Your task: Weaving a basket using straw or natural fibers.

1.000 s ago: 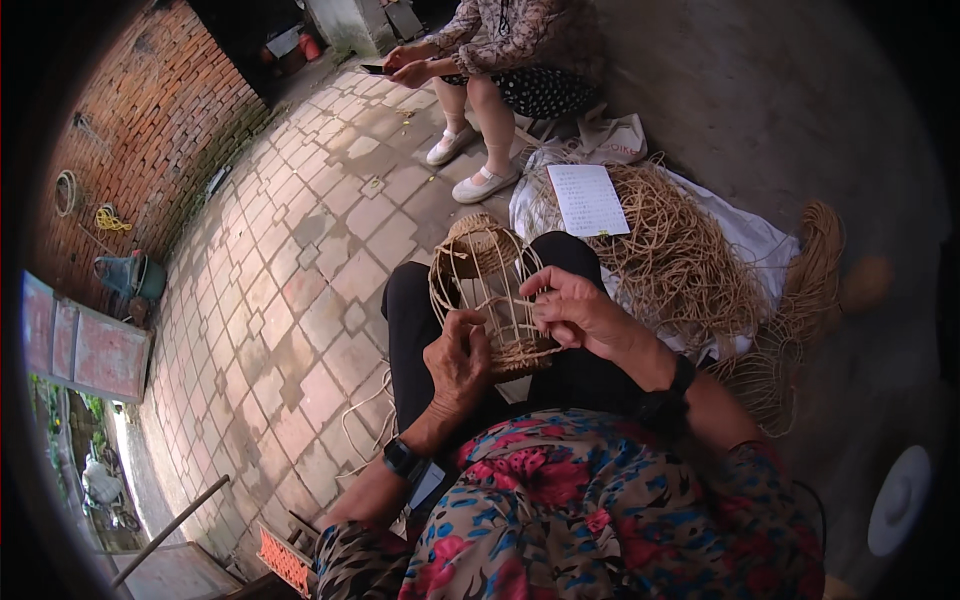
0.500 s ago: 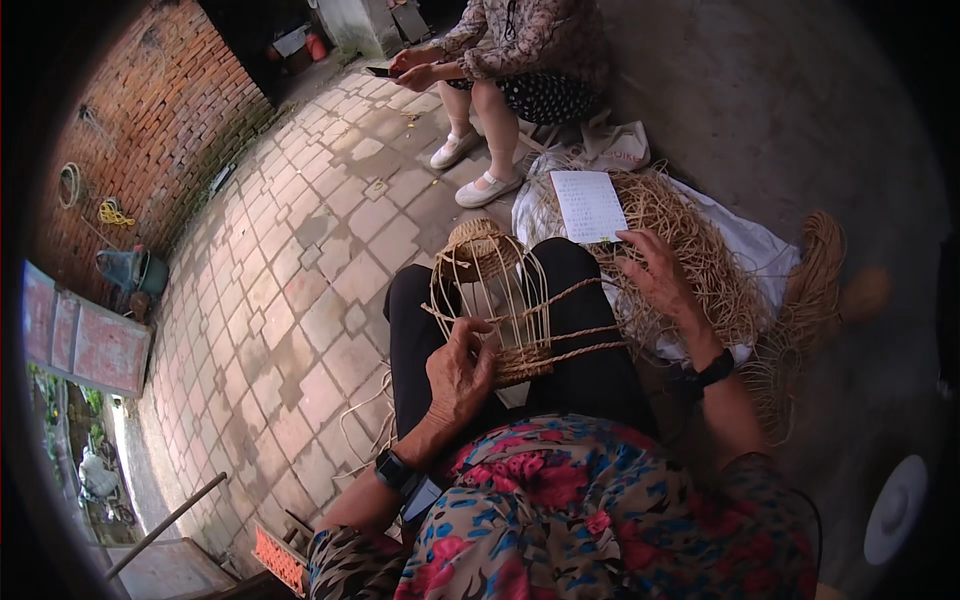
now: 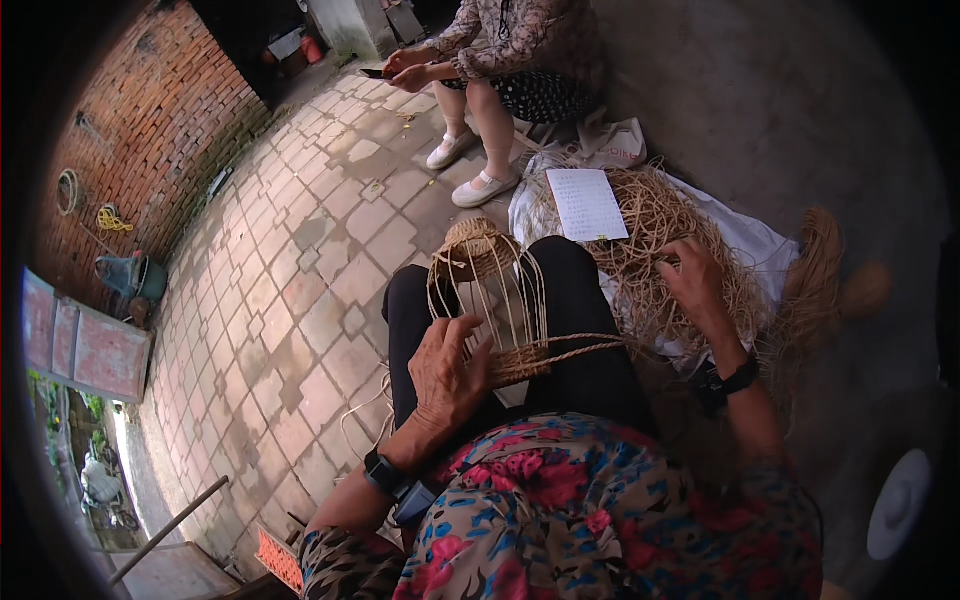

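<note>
An open-ribbed rope basket (image 3: 495,300) is rested on the dark-trousered lap (image 3: 597,385), its woven band toward the lap's near edge. The left hand (image 3: 445,375) is laid over its left side, fingers bent; whether ribs are gripped cannot be told. The right hand (image 3: 697,285) has been carried farther right, over the rope heap (image 3: 660,205), fingers curled and narrowly parted; any grip cannot be made out. The higher slack strand is gone, so the twisted cord (image 3: 590,347) appears to have been drawn down to the band.

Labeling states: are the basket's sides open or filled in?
Open: the basket has see-through gaps between its bare strands; only its ends look densely woven.
</note>
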A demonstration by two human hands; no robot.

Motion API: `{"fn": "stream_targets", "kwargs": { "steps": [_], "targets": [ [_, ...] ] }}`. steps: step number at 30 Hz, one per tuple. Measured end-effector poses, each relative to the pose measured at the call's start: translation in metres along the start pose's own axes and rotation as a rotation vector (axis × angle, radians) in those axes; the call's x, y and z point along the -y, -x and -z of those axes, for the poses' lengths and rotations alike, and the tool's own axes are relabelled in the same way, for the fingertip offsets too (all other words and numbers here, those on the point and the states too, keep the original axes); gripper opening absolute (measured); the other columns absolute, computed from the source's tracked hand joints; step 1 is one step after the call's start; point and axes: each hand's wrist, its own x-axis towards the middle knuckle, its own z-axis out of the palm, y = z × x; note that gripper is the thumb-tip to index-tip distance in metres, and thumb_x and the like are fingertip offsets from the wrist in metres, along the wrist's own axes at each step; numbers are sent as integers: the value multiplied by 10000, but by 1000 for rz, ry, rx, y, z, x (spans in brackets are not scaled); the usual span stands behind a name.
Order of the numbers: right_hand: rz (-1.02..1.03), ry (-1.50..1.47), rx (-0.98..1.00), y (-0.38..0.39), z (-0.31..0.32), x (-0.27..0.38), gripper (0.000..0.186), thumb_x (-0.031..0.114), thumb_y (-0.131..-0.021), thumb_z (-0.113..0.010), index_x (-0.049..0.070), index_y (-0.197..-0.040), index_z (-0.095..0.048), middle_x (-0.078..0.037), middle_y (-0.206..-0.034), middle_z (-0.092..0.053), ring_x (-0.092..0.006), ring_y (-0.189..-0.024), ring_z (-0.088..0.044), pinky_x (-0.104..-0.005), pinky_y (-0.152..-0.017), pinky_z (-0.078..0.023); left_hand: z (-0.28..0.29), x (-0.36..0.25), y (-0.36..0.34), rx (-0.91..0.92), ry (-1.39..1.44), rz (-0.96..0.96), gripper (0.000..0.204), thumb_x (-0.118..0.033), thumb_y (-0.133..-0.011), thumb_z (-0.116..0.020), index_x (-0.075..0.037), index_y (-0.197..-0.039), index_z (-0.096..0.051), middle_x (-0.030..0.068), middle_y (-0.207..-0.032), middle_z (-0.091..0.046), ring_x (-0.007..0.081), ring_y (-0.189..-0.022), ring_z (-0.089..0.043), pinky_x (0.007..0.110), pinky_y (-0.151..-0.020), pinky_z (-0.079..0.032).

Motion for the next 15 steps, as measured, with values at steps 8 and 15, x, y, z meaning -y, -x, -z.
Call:
{"fn": "stream_targets", "kwargs": {
  "steps": [8, 15],
  "targets": [
    [-212, -799, 938, 40, -18, 108, 310, 269, -926, -576, -13, -1042, -630, -56, -630, -586, -160, -536, -595, -304, -573, -506, 7, -32, -23, 568, 130, 46, 269, -32, -868, -529, -58, -1136, -535, 167, -806, -645, 348, -723, -656, 429, -643, -512],
    [-592, -2002, 779, 28, -31, 118, 304, 288, -970, -534, 30, -1119, -590, 13, -660, -533, -23, -514, -453, -163, -444, -359, 13, -12, -12, 426, 357, 329, 227, -112, -866, -557, -22, -1073, -585, 125, -751, -654, 204, -692, -657, 320, -636, -506]
  ]
}}
